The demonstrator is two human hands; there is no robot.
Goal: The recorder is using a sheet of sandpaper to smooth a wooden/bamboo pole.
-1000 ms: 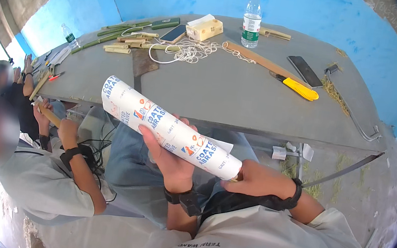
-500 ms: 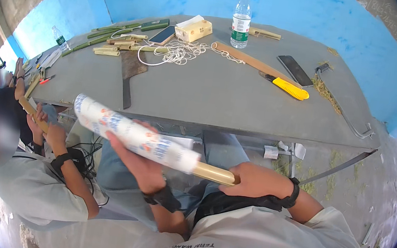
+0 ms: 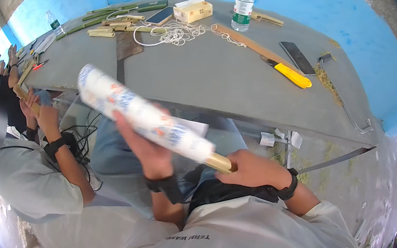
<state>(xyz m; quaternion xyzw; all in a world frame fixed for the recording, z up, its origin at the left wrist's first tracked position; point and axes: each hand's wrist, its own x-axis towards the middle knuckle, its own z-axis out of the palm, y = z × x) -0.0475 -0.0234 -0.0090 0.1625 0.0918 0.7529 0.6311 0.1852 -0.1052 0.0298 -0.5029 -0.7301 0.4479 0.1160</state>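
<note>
Over my lap, below the table edge, a white cylinder [image 3: 118,101] with blue and orange printed patterns slants down to the right. My left hand [image 3: 146,149] is wrapped round its middle from below, the thumb on the near side and some fingers hidden behind. From the cylinder's right end sticks a short length of smooth, pale tan bamboo-like rod [image 3: 220,162]. My right hand [image 3: 255,170] is closed on the rod's outer end. How far the rod reaches inside the cylinder is hidden.
On the grey table [image 3: 174,80] are a yellow utility knife [image 3: 291,75], a cleaver [image 3: 129,49], white cord [image 3: 175,37], bamboo pieces [image 3: 118,24], phones, a tissue box [image 3: 193,11] and a water bottle [image 3: 243,8]. At left, a person's hands [image 3: 45,112] hold a bamboo piece.
Less of the rod shows between the cylinder and my right hand; the cylinder sits closer to that hand and slants more steeply. The table appears higher in view.
</note>
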